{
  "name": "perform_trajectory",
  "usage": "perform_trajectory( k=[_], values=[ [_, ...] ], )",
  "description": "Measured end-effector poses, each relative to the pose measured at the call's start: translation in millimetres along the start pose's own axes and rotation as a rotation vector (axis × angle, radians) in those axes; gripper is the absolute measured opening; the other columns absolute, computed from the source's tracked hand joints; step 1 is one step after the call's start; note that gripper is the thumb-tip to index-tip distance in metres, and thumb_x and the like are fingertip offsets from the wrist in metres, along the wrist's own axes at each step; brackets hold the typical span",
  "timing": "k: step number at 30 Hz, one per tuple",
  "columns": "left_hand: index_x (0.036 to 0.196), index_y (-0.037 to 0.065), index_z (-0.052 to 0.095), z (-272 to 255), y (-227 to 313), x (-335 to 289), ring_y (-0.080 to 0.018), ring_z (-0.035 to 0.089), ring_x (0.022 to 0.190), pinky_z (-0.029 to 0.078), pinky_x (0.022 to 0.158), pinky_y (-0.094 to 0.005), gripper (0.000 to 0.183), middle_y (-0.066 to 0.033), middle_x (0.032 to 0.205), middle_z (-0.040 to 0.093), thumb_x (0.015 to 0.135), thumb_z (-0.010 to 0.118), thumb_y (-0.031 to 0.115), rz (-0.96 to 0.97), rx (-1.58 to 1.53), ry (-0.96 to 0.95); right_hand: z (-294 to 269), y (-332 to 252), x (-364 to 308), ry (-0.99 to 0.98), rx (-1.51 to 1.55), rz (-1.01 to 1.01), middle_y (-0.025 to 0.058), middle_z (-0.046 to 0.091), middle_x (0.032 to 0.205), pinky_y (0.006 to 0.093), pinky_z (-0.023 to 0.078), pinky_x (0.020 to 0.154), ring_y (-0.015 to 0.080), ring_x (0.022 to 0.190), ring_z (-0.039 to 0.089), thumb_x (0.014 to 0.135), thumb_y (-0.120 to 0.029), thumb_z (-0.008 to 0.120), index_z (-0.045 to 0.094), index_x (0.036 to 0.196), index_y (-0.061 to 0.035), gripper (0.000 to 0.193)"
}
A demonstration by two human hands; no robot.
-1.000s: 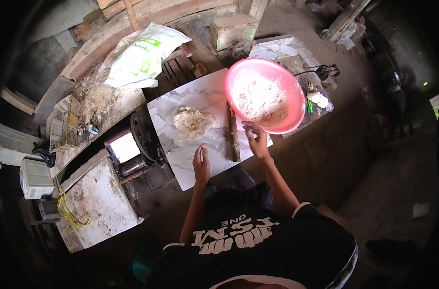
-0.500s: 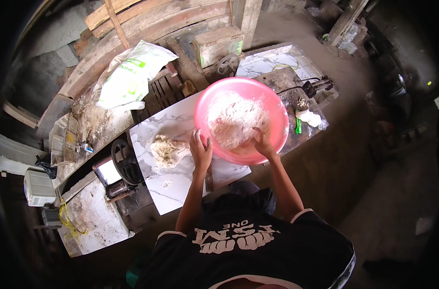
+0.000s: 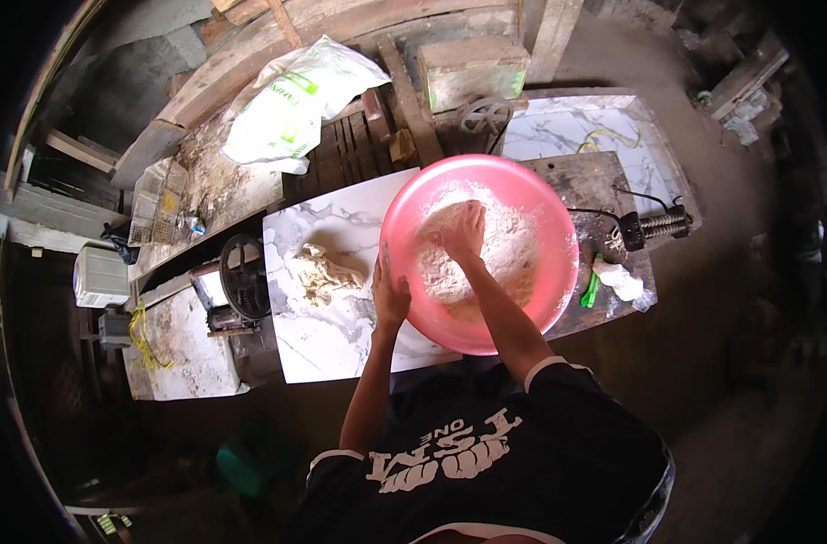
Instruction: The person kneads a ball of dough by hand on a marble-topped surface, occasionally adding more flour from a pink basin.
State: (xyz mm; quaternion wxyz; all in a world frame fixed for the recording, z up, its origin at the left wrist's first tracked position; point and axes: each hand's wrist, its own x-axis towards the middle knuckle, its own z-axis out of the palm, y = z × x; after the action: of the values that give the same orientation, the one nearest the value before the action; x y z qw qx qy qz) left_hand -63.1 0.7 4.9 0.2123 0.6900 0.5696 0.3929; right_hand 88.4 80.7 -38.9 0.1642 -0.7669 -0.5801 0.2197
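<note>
A pink plastic basin (image 3: 559, 263) holds a broad heap of white flour (image 3: 513, 240). My left hand (image 3: 391, 295) grips the basin at its near left side, fingers along the outside wall and thumb by the rim. My right hand (image 3: 464, 234) is down inside, pressed into the flour left of the middle; its fingertips are hidden, so their pose cannot be told. To the left of the basin, a rough lump of pale dough (image 3: 323, 274) lies on a white marble-patterned board (image 3: 318, 349).
A white sack with green print (image 3: 296, 109) lies at the back left. A black handwheel (image 3: 244, 277) stands left of the board. Right of the basin are a coiled spring part (image 3: 663, 225) and a white bag with a green strip (image 3: 620, 281). A wooden box (image 3: 472, 71) stands behind.
My right hand has moved from the basin's right inner side leftward and farther into the flour. My left hand stays at the basin's left side. The whole view has shifted and turned.
</note>
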Motion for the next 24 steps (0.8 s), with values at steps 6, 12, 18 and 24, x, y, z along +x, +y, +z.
perform_trajectory(
  k=[6,12,18,24],
  values=[
    [0.124,-0.001,0.024,-12,-7,-16,-0.0361,0.032,0.113,0.027,0.093,-0.0384,0.057,-0.0214,0.124,0.031,0.071,0.044,0.004,-0.012,0.027,0.033,6,-15,-58,-0.023,-0.432,-0.675,0.0246,0.038,0.112,0.0390,0.020,0.097,0.0384,0.111,0.029,0.079,-0.025,0.040,0.040,0.107,0.0083,0.043],
    [0.125,0.002,0.024,-17,-8,-14,-0.0377,0.033,0.110,0.030,0.091,-0.0395,0.061,-0.0210,0.122,0.033,0.067,0.042,-0.003,-0.031,0.049,0.035,-9,14,-75,-0.253,-0.128,-0.791,0.0178,0.051,0.099,0.0363,0.031,0.090,0.0295,0.101,0.043,0.077,-0.019,0.049,0.056,0.090,-0.0019,0.023],
    [0.124,0.001,0.024,-4,1,-2,-0.0385,0.035,0.107,0.032,0.089,-0.0396,0.060,-0.0222,0.119,0.035,0.067,0.042,-0.005,-0.008,0.001,0.063,-41,62,1,0.008,-0.080,-0.259,0.0165,0.031,0.124,0.0388,0.027,0.095,0.0295,0.113,0.032,0.080,-0.034,0.046,0.037,0.118,-0.0047,0.049],
    [0.124,0.002,0.026,6,4,5,-0.0399,0.037,0.104,0.033,0.087,-0.0402,0.062,-0.0240,0.116,0.036,0.065,0.041,-0.006,-0.004,-0.026,0.078,-5,28,-26,-0.145,-0.112,-0.372,0.0231,0.025,0.125,0.0404,0.022,0.096,0.0352,0.118,0.021,0.078,-0.047,0.041,0.030,0.119,0.0021,0.065]
  ],
)
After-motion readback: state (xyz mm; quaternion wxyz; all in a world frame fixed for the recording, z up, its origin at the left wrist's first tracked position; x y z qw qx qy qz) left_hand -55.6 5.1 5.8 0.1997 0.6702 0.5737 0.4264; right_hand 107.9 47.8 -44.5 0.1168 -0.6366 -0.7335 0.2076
